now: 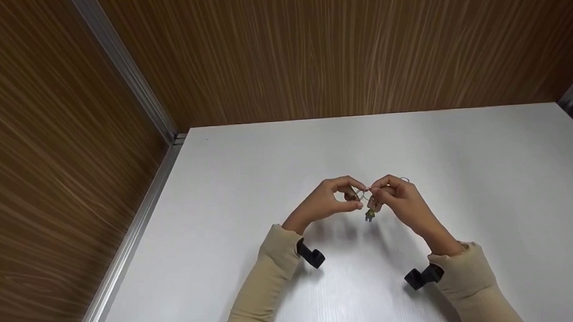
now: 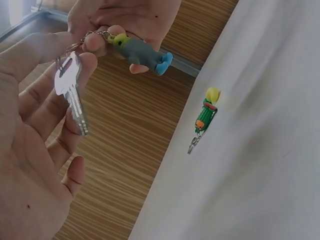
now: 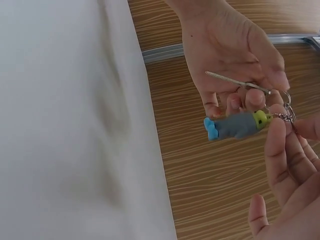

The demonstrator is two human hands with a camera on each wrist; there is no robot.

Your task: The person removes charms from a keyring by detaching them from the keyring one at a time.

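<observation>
**Key, ring and two charms: both hands at work above the surface**

Presently, taking the silver key [image 2: 70, 95] as the landmark and going left to right:

1. Left hand [image 1: 329, 202]. Raised clear of the white surface [image 1: 485, 171], thumb and forefinger curled and pinching the key by its head; the blade hangs down, free of the other fingers. The rest of the fingers lie loosely bent.

2. Key ring [image 2: 62, 57]. Thin wire, threaded through the key's head, between the two hands. How far the key is wound onto it cannot be told.

3. Grey charm [image 3: 237, 125]. A small figure with a yellow-green head and blue feet, just right of the key, hanging by a short chain [image 2: 95, 34].

4. Right hand [image 1: 399, 199]. Also lifted, fingers curled, pinching the chain and ring just beside the key; the charm dangles under them.

5. Green charm [image 2: 206, 116]. Lies on the surface, well apart from the key, yellow tip and a small clasp at its ends; neither hand touches it.

Handling note, as a judgement: the ring is fine and springy, so the left hand should hold the key flat and steady while the right turns only the ring; a firm pinch near the ring's split keeps the coil from snapping shut. Keep the work low, so a dropped piece lands nearby.
</observation>
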